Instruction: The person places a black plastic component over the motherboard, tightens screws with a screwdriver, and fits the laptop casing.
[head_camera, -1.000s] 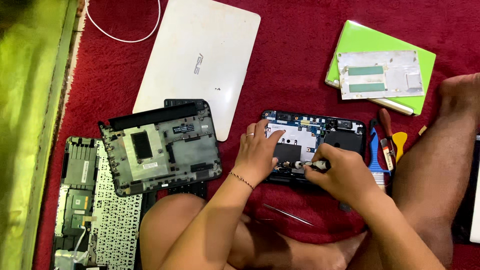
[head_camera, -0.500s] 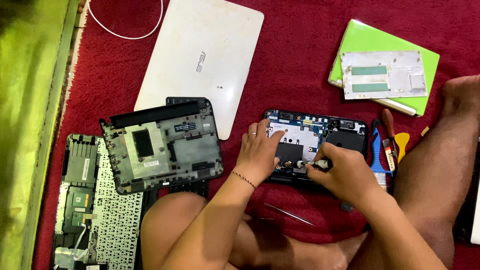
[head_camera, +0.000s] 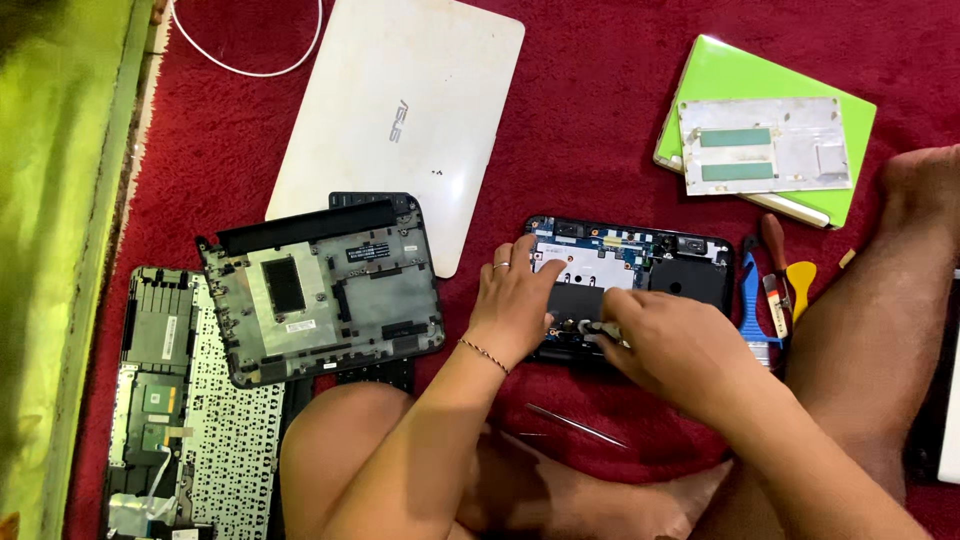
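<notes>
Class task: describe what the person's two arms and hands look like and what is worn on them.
Both forearms are bare, with no sleeves or gloves. The left hand wears a ring on one of its fingers and a thin beaded bracelet at the wrist. The right hand shows no jewellery.

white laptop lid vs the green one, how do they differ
The white laptop lid is bigger and bare on top; the green laptop is smaller and carries a silvery metal plate. The white one lies above the person's left hand, the green one beyond the right hand. Both rest flat on the red carpet.
</notes>
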